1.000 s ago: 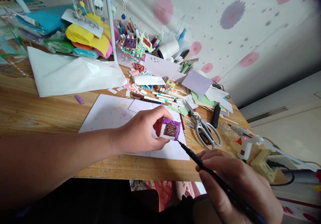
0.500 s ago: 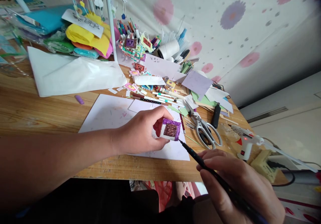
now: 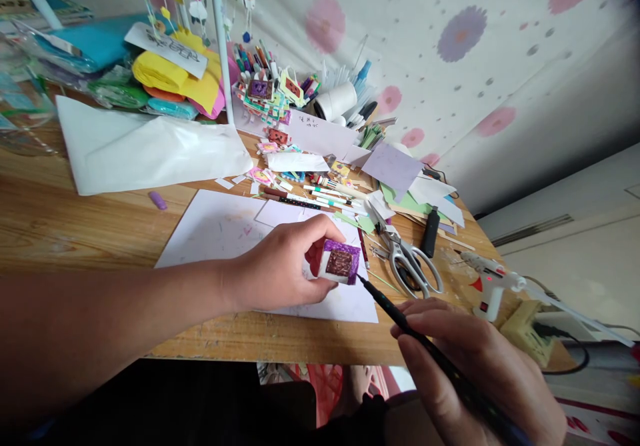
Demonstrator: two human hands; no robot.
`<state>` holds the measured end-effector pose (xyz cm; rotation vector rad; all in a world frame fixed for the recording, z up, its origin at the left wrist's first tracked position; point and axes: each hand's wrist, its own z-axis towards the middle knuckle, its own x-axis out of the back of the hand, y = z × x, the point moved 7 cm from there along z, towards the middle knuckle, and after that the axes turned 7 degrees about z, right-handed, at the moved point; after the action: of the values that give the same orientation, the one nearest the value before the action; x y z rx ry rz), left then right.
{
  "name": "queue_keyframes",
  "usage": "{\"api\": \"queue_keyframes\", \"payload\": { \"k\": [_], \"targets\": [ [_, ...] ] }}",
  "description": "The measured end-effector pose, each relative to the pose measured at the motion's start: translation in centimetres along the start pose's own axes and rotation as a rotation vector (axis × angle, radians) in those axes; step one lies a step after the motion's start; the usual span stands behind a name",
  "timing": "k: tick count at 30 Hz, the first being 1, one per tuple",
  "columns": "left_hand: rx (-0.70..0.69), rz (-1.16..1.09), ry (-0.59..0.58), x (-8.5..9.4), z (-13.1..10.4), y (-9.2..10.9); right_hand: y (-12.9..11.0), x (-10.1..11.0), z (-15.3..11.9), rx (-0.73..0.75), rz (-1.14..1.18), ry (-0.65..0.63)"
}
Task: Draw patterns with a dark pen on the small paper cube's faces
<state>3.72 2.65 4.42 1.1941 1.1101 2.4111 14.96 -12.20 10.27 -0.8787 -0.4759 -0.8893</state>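
Observation:
My left hand pinches a small white paper square at its left side, thumb below and fingers above. The square has a brown patch in the middle and purple colouring along its top and right; its lower left is white. In my right hand is a dark felt-tip pen, its tip at the square's right edge. Whether the tip touches the paper I cannot tell. Under my left hand lies a white sheet with faint colour marks.
Right of the sheet are grey-handled scissors, a glue gun with a red light, and a power strip. Several pens and paper scraps lie behind. A purple pen cap is at left, near a large white sheet.
The pen tip has shifted slightly up along the right edge of the paper square. Both hands keep nearly the same place and grip.

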Motion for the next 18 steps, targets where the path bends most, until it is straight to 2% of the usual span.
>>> {"api": "queue_keyframes", "payload": {
  "k": [5,11,18],
  "targets": [
    [-0.012,-0.004,0.007,0.06,0.1,0.13,-0.02,-0.28,0.05,0.009,0.025,-0.031],
    [-0.008,-0.001,0.001,-0.01,0.09,0.13,0.48,-0.22,-0.31,-0.105,0.07,0.104],
    [-0.018,0.021,-0.002,0.04,0.0,0.32,0.35,-0.36,0.06,-0.103,0.031,0.115]
  ]
}}
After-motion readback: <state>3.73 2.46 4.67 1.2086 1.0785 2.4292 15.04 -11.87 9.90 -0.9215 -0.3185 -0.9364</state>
